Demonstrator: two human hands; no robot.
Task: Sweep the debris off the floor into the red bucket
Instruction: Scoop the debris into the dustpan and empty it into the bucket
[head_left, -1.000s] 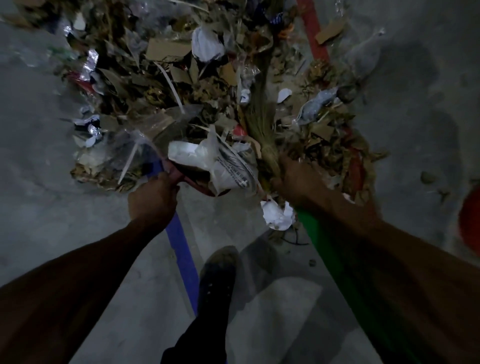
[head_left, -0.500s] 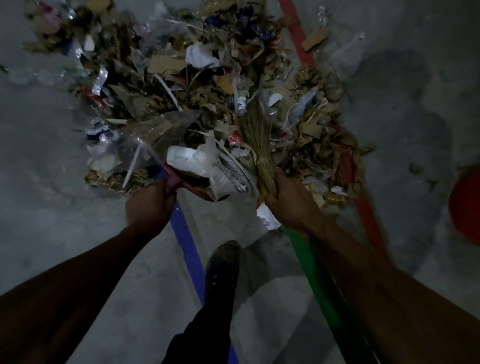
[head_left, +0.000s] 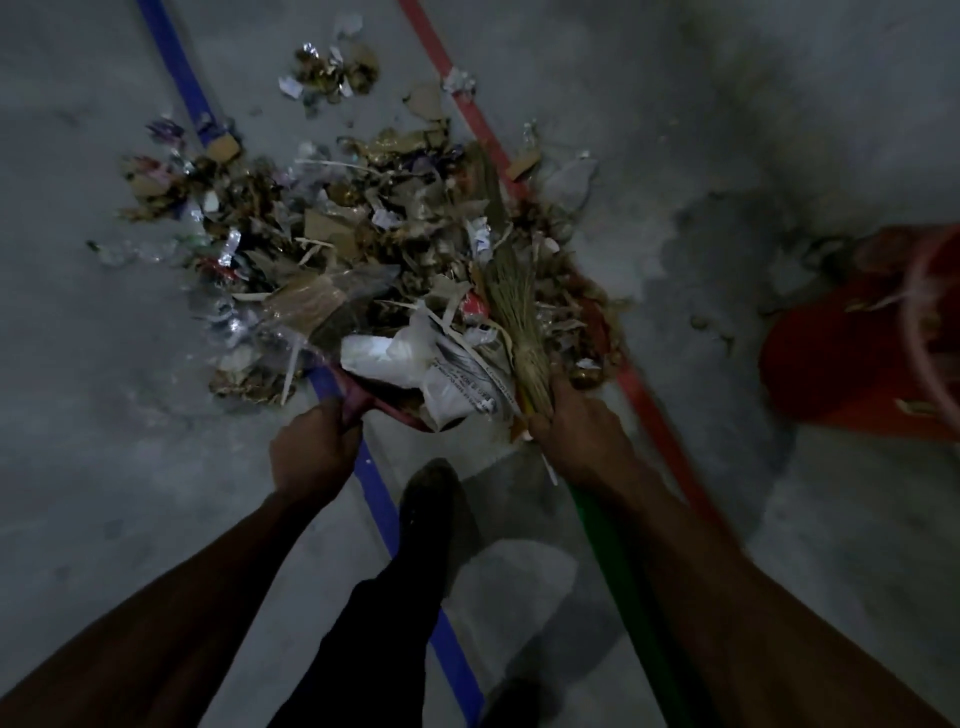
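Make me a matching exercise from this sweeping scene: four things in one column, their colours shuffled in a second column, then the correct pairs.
Things:
1. bucket
2. broom handle
3. floor stripe under the left hand
4. crumpled plastic bag

Colours:
A. white
B. blue
C. red
D. green

Pairs: 1-C, 2-D, 3-B, 4-A

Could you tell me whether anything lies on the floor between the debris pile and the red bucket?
Nothing large: between the debris and the red bucket there is bare floor crossed by a red line, with a few small scraps.
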